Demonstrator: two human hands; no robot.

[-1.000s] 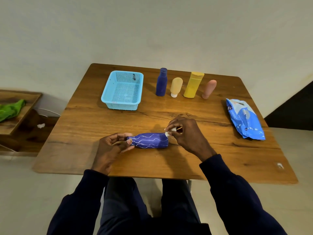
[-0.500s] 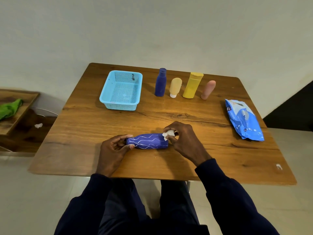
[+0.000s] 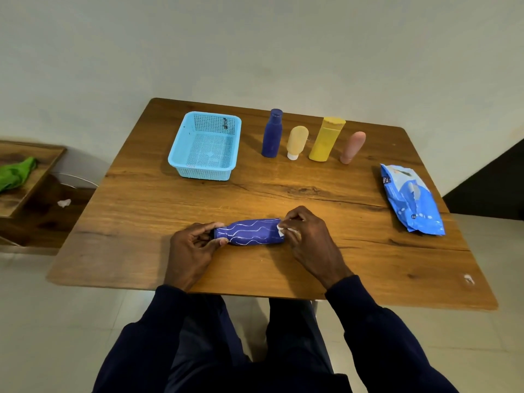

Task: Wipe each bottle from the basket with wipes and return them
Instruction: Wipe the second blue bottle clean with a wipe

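— Purple bottle (image 3: 251, 232) with the white wavy lines: where does it lie?
— On its side on the wooden table (image 3: 283, 194), towards the near edge, with its neck pointing left, between the person's two hands.
— And the hands?
— The left hand (image 3: 192, 248) has its thumb and fingers curled round the neck end. The right hand (image 3: 309, 239) pinches a small crumpled white wipe (image 3: 281, 230) against the bottle's right end, fingers bent close together.
— What sits farther off?
— A light blue basket (image 3: 198, 173) at the far left. To its right is a row, each apart from the next: a dark blue bottle (image 3: 272, 134), a cream bottle (image 3: 296, 143) on its white cap, a yellow bottle (image 3: 326, 140) and a pink bottle (image 3: 353, 147).
— Anything else?
— A blue wipes pack (image 3: 411, 199) lies flat by the right edge. Off the table, far left, a green cloth (image 3: 15, 174) rests on a low wooden shelf (image 3: 42, 154).
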